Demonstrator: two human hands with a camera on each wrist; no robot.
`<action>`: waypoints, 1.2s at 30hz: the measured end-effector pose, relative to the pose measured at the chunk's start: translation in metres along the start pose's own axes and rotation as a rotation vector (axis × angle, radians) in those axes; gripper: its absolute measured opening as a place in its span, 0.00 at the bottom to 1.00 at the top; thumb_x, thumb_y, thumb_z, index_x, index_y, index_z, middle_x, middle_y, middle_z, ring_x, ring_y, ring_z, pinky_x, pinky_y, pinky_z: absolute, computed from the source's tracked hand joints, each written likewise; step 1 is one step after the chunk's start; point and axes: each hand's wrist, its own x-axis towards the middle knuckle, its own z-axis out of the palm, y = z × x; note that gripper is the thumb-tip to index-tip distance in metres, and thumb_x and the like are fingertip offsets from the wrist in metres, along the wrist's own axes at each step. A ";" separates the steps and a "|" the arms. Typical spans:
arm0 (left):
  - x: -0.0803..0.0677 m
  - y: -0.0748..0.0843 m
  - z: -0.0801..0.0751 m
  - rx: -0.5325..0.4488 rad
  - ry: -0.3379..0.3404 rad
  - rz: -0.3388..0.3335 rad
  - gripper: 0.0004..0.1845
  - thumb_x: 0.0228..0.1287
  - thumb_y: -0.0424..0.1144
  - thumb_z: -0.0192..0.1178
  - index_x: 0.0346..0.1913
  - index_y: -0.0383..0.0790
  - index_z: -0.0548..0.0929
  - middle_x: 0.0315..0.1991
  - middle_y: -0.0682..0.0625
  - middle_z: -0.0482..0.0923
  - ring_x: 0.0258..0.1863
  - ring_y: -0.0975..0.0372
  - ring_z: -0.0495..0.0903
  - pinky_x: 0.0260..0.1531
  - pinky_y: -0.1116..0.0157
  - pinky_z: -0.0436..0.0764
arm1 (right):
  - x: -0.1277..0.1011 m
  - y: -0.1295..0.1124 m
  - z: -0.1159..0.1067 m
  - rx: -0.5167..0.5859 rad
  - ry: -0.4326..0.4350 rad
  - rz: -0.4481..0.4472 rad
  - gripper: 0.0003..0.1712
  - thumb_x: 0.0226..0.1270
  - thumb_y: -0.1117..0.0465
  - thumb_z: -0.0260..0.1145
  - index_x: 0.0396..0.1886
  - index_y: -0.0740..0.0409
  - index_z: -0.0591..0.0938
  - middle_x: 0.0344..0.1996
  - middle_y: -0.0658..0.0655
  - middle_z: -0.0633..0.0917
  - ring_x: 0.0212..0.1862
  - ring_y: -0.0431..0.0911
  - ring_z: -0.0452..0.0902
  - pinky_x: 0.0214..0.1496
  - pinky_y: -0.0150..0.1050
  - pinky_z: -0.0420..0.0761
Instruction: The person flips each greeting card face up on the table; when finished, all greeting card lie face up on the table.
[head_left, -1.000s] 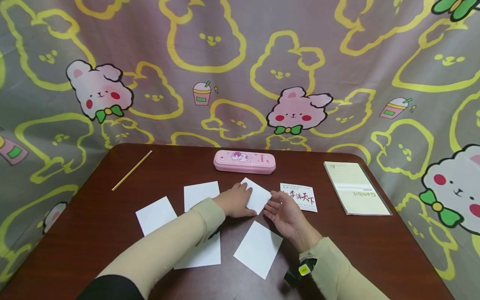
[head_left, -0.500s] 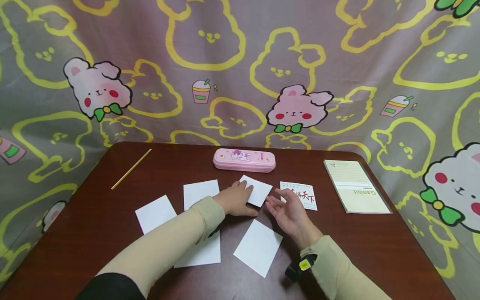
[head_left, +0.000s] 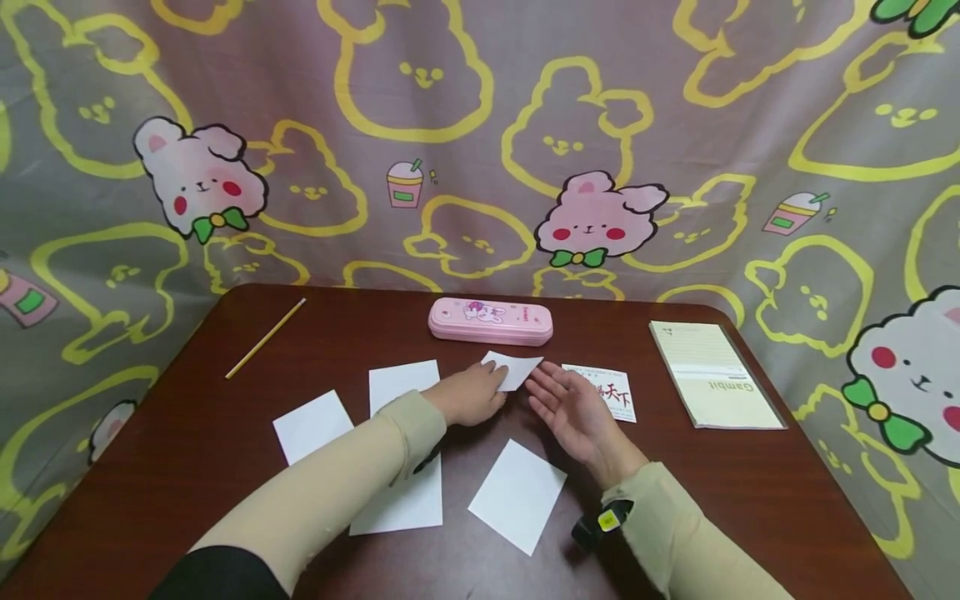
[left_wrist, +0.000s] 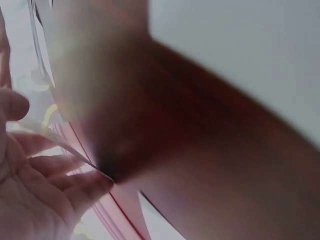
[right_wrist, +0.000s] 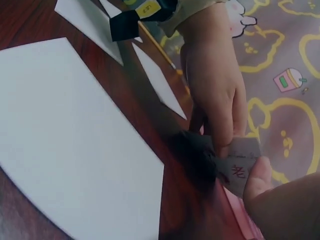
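The white card [head_left: 514,371] in the left hand [head_left: 472,394] has tilted further.

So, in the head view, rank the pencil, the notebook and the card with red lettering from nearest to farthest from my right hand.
From the right hand:
1. Card with red lettering: just to the right, partly hidden by the hand.
2. Notebook: farther right.
3. Pencil: far off to the left.

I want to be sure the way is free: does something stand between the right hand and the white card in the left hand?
Nothing visible does. The right hand is at the corner of the held white card; the pink case lies beyond both, not between.
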 end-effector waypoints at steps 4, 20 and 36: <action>0.000 -0.008 -0.004 -0.079 0.066 0.036 0.27 0.81 0.39 0.47 0.77 0.31 0.65 0.73 0.36 0.68 0.73 0.49 0.67 0.73 0.54 0.64 | -0.003 -0.003 0.005 -0.010 -0.103 -0.028 0.35 0.80 0.61 0.40 0.83 0.63 0.48 0.81 0.62 0.56 0.76 0.54 0.58 0.73 0.43 0.66; -0.003 0.012 -0.014 -0.996 0.260 -0.037 0.24 0.85 0.37 0.40 0.73 0.26 0.68 0.67 0.33 0.74 0.66 0.47 0.75 0.66 0.51 0.73 | 0.015 0.015 0.000 -0.080 0.106 0.010 0.26 0.85 0.60 0.46 0.74 0.68 0.62 0.67 0.65 0.74 0.61 0.49 0.77 0.63 0.37 0.78; -0.005 0.012 -0.018 -1.182 0.241 -0.052 0.20 0.82 0.31 0.42 0.67 0.22 0.73 0.51 0.31 0.82 0.42 0.54 0.85 0.44 0.51 0.86 | 0.015 0.003 -0.006 -0.473 0.246 -0.231 0.20 0.77 0.67 0.60 0.63 0.66 0.68 0.51 0.59 0.80 0.47 0.41 0.80 0.52 0.37 0.82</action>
